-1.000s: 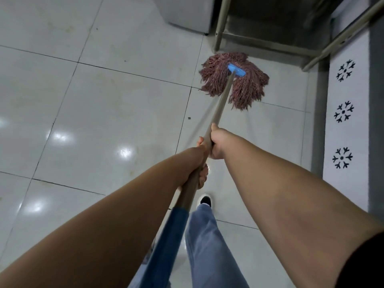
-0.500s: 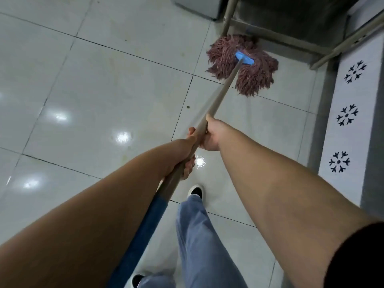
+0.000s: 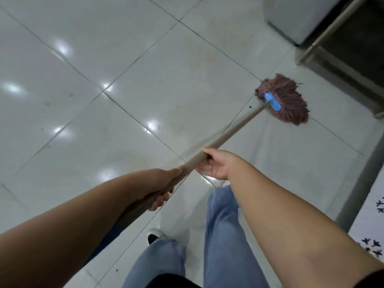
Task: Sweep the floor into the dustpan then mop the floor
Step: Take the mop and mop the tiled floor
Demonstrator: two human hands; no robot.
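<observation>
Now the mopping step is running: the left hand (image 3: 160,183) and right hand (image 3: 216,165) are both gripping the mop handle (image 3: 234,129), the mop head (image 3: 284,100) lying on the floor (image 3: 166,69) at two o'clock. Next, probably, a steady pull across the tiles.

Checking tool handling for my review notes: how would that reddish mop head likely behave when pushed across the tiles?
The mop head is loose yarn strands, so it probably flops and splays rather than staying stiff. It lies spread flat on the glossy tile floor, so it likely slides easily. Both hands grip the handle, hinting at some drag.
</observation>
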